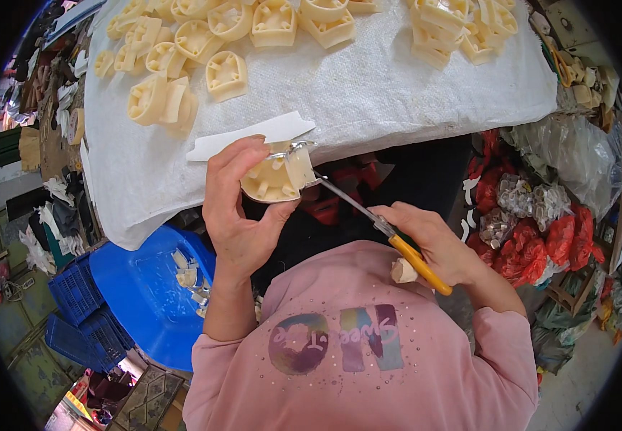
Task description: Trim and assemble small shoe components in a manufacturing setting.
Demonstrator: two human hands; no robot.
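Table [383, 93]: covered with white woven sheeting [142, 190]. Floor [577, 388]: pale grey, exposed at lower right. Green panelled surface [2, 309]: worn, seen at left; whether floor or wall cannot be told.

Lettering [390, 345] is carried across the front of the pink shirt [368, 276], where large, bold block letters are printed in patches of purple, grey-blue and dull olive. Over these large letters a line of smaller, pale script is laid, part of which is blurred into the colours beneath and cannot be made out with certainty. The whole print is seen in the lower middle of the head view, spread from side to side over the fabric.
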